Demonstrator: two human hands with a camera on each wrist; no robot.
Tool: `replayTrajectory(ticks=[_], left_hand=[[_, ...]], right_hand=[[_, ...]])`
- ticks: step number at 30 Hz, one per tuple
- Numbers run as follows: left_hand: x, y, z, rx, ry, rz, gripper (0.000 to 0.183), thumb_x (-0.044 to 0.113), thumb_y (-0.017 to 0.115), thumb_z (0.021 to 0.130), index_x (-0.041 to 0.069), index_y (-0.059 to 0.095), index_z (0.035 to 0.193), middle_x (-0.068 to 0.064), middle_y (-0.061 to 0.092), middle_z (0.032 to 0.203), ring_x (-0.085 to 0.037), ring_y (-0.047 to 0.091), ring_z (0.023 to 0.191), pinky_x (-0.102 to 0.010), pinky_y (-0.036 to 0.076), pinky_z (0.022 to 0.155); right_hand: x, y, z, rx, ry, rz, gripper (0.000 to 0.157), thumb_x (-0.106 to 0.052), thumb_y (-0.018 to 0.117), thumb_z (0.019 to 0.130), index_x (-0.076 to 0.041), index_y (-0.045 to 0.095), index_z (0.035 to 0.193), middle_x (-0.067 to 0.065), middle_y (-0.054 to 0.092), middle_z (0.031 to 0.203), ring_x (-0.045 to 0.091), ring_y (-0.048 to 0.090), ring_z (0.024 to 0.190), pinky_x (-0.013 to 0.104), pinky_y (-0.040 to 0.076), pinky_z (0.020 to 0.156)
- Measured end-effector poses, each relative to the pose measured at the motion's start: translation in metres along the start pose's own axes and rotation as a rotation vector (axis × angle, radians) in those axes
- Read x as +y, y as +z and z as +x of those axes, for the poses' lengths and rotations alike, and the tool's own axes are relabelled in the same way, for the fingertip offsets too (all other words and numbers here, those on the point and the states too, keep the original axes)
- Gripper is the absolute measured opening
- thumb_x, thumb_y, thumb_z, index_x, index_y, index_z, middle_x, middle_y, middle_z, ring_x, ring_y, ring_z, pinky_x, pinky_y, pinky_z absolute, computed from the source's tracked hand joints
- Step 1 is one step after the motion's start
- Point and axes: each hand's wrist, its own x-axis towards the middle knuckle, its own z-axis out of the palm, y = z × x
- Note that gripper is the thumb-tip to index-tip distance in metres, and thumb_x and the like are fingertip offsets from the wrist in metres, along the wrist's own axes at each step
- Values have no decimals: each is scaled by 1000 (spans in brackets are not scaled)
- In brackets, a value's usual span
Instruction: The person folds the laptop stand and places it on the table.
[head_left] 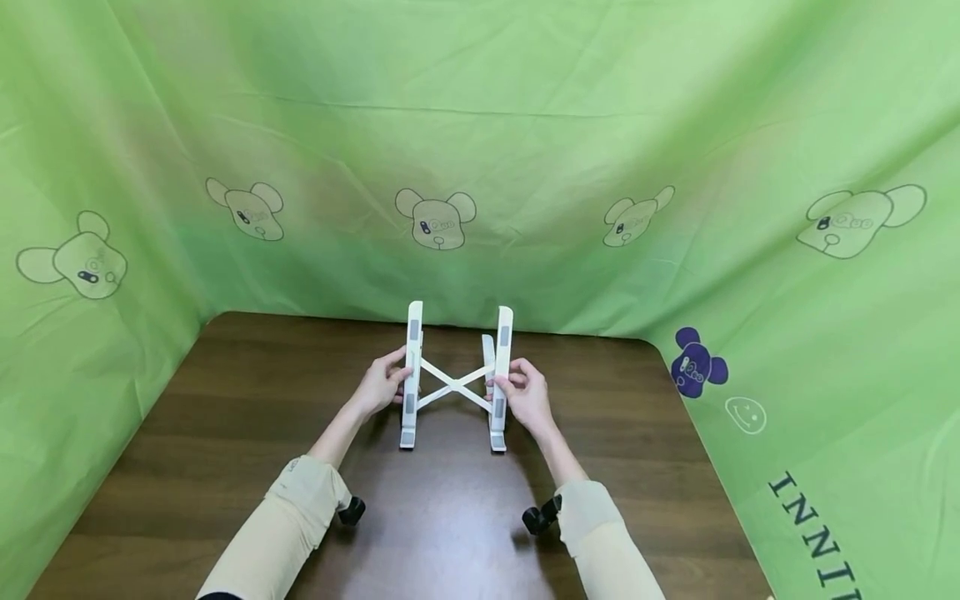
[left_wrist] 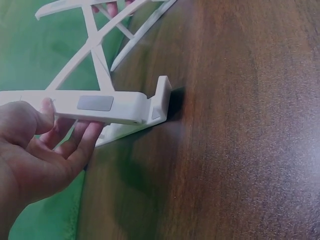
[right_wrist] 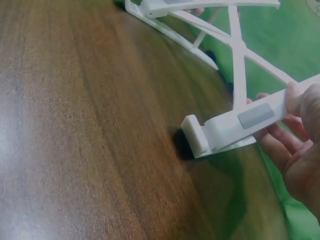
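Observation:
A white folding laptop stand [head_left: 454, 385] is spread near the far edge of the table, its two side arms joined by an X of crossbars. Grey pads [left_wrist: 95, 103] line the top of the arms, and each arm ends in an upturned lip [right_wrist: 195, 135] at the near end. My left hand [head_left: 381, 385] grips the left arm, thumb on top and fingers beneath. On the other side my right hand [head_left: 527, 395] pinches the right arm the same way. Some fingertips are hidden under the arms.
The stand is on a dark brown wooden table [head_left: 450, 517]. Green cloth [head_left: 480, 133] printed with bear heads hangs behind the table and along both sides. Black wrist mounts [head_left: 351, 511] stick out from the beige sleeves [head_left: 277, 525].

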Motion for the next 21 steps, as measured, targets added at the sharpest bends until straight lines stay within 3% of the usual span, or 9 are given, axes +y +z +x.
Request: replayTrajectory(ticks=[5, 11, 21], left_hand=[[-2, 2, -1, -1, -10, -3, 60, 4, 51, 115, 4, 32, 172, -38, 75, 121, -25, 82, 86, -36, 70, 76], [2, -2, 3, -17, -1, -2, 60, 5, 50, 116, 8, 31, 173, -39, 73, 127, -20, 80, 84, -31, 68, 75], [-4, -8, 7, -51, 5, -6, 60, 6, 48, 117, 10, 30, 174, -41, 69, 133, -14, 78, 83, -26, 67, 73]], right_hand=[[4, -1, -2, 19, -17, -30, 14, 14, 66, 101, 15, 57, 111, 45, 74, 107, 61, 78, 84, 32, 70, 71], [1, 0, 3, 29, -35, -34, 14, 13, 67, 101, 15, 58, 112, 46, 73, 108, 63, 77, 85, 35, 71, 71], [4, 1, 6, 4, -39, -71, 14, 11, 68, 102, 13, 58, 111, 44, 75, 107, 43, 83, 75, 28, 69, 69]])
